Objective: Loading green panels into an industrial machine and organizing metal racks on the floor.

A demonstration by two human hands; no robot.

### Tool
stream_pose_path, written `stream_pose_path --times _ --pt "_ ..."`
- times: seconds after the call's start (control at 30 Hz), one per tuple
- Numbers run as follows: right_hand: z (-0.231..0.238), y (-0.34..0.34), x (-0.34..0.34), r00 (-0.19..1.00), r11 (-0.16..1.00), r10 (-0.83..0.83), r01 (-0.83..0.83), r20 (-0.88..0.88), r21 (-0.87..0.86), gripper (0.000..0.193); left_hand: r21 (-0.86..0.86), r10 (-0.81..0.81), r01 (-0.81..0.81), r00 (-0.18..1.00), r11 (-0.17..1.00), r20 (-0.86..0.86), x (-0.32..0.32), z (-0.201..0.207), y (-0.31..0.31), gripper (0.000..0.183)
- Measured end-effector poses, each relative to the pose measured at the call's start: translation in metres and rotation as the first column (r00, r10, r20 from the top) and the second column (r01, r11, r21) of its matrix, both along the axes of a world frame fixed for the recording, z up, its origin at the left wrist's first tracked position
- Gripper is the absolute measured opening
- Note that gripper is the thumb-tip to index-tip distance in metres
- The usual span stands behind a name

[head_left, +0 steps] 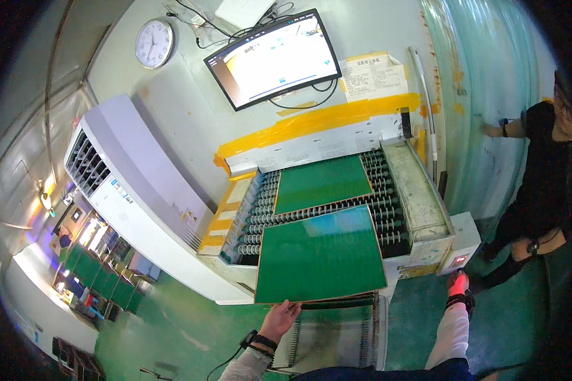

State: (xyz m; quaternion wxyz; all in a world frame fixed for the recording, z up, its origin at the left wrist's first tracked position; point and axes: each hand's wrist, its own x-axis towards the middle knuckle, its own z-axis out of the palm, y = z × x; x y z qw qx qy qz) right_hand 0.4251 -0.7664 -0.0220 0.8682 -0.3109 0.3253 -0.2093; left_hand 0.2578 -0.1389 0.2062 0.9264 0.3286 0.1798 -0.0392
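Note:
A large green panel (321,257) with thin copper-coloured edges lies tilted over the near end of a roller conveyor (388,219). My left hand (279,320) grips its near edge, fingertips at the rim and the thumb hidden. A second green panel (324,184) rests flat on the rollers farther back. Off to the right, my right hand (457,284) is raised to a white control box (465,244) with a small red-lit display. Red light washes over that hand, and its fingers are too small and glaring to read.
Below the conveyor's near end stands a slotted rack (333,340). A tall white air conditioner (152,197) stands left. A monitor (276,57) and a clock (154,43) hang on the wall. At right, another person (534,159) stands by a clear plastic strip curtain (489,76).

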Motion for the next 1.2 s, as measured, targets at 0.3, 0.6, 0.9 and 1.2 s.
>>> stream_pose_path --times 0.3,0.6,0.9,1.2 --pt "-0.003 0.002 0.001 0.991 0.997 -0.072 0.069 -0.110 -0.033 0.006 0.070 0.013 -0.015 0.999 0.997 0.029 0.011 0.006 -0.002 0.015" --pt "0.013 0.009 -0.002 0.997 0.996 -0.077 0.078 -0.020 0.033 0.008 0.099 0.039 -0.038 0.999 0.994 -0.004 0.024 0.001 0.007 0.010" --pt "0.020 0.008 -0.006 0.999 0.992 -0.044 0.045 -0.009 0.119 0.011 0.105 -0.020 0.016 0.999 0.994 0.035 0.041 -0.003 0.017 0.010" --pt "-0.056 -0.015 0.003 0.956 0.968 0.008 -0.081 0.292 0.239 0.006 0.046 -0.078 0.077 0.997 0.996 0.019 0.038 -0.009 0.012 0.017"
